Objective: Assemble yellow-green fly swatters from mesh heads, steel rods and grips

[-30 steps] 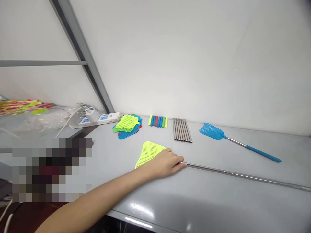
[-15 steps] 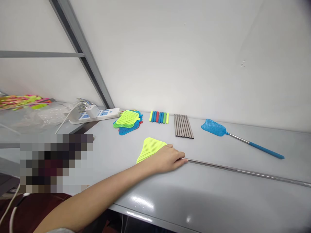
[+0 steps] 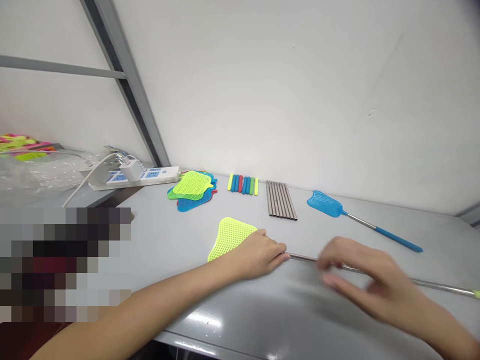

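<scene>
A fly swatter with a yellow-green mesh head (image 3: 231, 237) lies on the grey table, its metal rod (image 3: 440, 285) drawn out long to the right. At the frame's right edge a bit of yellow-green grip (image 3: 477, 294) shows. My left hand (image 3: 260, 254) is closed round the swatter where head and rod meet, hiding the joint. Over the middle of the rod hovers my right hand (image 3: 371, 282), slightly blurred, thumb and fingers apart with nothing visible in them. Behind it lies a blue fly swatter (image 3: 325, 204) with a short rod and blue handle (image 3: 399, 239).
Along the back are stacked swatter heads (image 3: 193, 184), a row of coloured grips (image 3: 245, 185) and a row of metal tubes (image 3: 281, 201). To the left sit a white power strip (image 3: 161, 175) with cables and clear plastic bags (image 3: 41, 172). A blurred-out patch covers the lower left.
My right hand has come in from the right, over the rod. My left hand keeps its hold on the swatter. The view has shifted a little, and the grip's end now shows at right.
</scene>
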`<state>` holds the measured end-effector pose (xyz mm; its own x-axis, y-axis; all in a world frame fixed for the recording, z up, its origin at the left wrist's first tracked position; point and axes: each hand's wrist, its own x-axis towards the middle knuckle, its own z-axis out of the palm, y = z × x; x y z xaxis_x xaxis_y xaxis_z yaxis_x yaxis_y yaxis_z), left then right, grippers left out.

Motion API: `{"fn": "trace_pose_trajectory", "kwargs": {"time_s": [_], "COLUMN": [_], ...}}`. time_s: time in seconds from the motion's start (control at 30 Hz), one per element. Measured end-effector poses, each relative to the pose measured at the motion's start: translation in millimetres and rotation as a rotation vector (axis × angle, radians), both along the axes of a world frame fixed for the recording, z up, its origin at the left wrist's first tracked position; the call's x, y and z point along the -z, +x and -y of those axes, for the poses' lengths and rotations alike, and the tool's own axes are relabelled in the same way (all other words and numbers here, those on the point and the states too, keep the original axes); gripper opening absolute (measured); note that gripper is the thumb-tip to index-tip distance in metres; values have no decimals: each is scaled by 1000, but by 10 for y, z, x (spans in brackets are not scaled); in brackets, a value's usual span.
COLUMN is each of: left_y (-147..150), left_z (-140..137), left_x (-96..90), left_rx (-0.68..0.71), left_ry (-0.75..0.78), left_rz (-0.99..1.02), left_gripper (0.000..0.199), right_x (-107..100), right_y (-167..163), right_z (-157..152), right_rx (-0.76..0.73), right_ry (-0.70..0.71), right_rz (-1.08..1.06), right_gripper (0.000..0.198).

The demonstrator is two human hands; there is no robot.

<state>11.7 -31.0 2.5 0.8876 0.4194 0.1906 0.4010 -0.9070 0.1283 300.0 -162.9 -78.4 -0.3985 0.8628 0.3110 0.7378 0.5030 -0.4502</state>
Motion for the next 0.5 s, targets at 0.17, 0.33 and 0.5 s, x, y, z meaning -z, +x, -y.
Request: {"fn": "trace_pose_trajectory", "kwargs": {"time_s": [0.17, 0.33, 0.5], "left_y": [-2, 7, 6], "left_z": [8, -6, -22], "left_x": [-9, 4, 3], "left_rx": [-3, 1, 0], "left_ry": [14, -13, -36], "left_rz": [4, -3, 15], "left_gripper": [34, 37, 36], "right_x": [-1001, -908, -831], "right_y": [-905, -1026, -987], "right_z": [-883, -832, -824], "right_rx": [58, 78, 113], "right_ry": [-318, -364, -333], "right_rz": [-28, -57, -64], "right_gripper": [24, 30, 28]}}
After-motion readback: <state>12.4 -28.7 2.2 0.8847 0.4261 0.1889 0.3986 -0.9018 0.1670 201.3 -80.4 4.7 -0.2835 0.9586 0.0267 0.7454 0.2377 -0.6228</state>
